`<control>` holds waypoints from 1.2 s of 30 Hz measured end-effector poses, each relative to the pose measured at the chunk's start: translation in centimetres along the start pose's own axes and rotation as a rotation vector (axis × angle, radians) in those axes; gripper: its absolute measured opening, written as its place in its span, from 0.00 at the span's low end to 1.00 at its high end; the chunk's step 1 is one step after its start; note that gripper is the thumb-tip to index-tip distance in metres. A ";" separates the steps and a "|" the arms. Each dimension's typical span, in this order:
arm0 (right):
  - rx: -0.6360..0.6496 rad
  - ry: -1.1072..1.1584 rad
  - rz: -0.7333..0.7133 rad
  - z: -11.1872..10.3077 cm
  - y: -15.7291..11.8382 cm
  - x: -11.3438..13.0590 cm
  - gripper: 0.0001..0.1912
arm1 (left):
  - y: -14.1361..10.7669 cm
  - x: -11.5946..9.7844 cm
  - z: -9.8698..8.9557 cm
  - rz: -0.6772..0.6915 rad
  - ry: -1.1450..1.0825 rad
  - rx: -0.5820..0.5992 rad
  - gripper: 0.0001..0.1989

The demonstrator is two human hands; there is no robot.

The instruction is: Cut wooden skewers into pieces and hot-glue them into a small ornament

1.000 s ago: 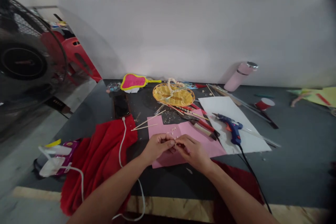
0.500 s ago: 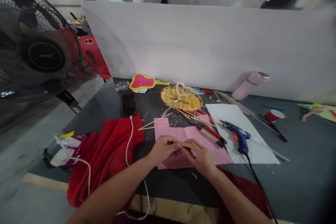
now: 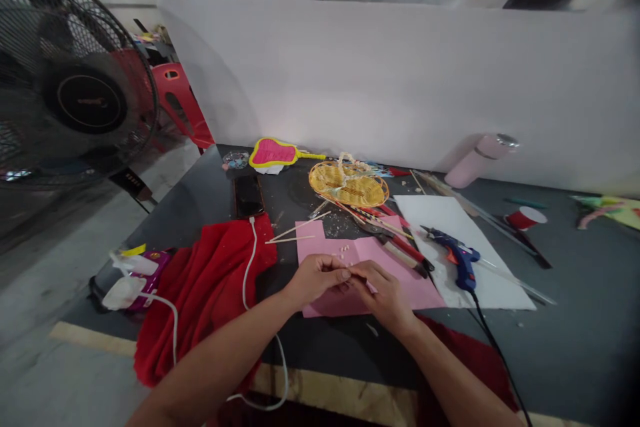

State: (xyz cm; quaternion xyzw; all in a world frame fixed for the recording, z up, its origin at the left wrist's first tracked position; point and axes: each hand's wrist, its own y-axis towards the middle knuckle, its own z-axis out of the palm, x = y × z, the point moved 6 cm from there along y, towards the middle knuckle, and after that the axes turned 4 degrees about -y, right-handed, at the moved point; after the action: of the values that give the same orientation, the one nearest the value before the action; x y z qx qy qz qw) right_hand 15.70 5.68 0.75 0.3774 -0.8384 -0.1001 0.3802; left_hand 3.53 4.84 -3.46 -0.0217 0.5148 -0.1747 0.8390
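My left hand (image 3: 320, 279) and my right hand (image 3: 383, 293) meet fingertip to fingertip over a pink sheet of paper (image 3: 320, 307). Both are closed in a pinch. Whatever sits between the fingers is too small or too hidden to name. Just beyond the fingertips, several tiny pale pieces (image 3: 344, 250) lie on the pink paper. Two thin wooden sticks (image 3: 295, 239) rest at its left edge. Pliers with red handles (image 3: 410, 252) and a craft knife lie across the paper's right side, close to my right hand.
A blue glue gun (image 3: 457, 257) lies on white paper (image 3: 505, 287) at right. Behind are a yellow wicker tray (image 3: 365, 195), a pink-and-yellow paddle shape (image 3: 274, 153) and a pink bottle (image 3: 480, 160). At left are a red cloth (image 3: 200, 280), a phone (image 3: 249, 197) and a large fan (image 3: 85, 100).
The view has shifted slightly, so the table things appear a little higher and to the right. My hands stay pinched together over the pink paper.
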 end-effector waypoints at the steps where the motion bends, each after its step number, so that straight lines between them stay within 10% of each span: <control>1: -0.002 0.000 0.000 0.0 0.0 0.0 0.06 | 0.0 0.0 0.0 -0.001 0.004 0.000 0.19; 36: -0.019 0.081 -0.010 -0.6 0.0 0.1 0.08 | 0.0 0.1 0.2 -0.111 -0.045 0.051 0.11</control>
State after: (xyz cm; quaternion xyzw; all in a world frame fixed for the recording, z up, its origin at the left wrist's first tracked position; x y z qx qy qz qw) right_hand 16.08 5.72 1.26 0.3817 -0.8195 -0.0946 0.4168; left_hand 3.73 4.76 -3.43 -0.0325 0.4894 -0.2335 0.8396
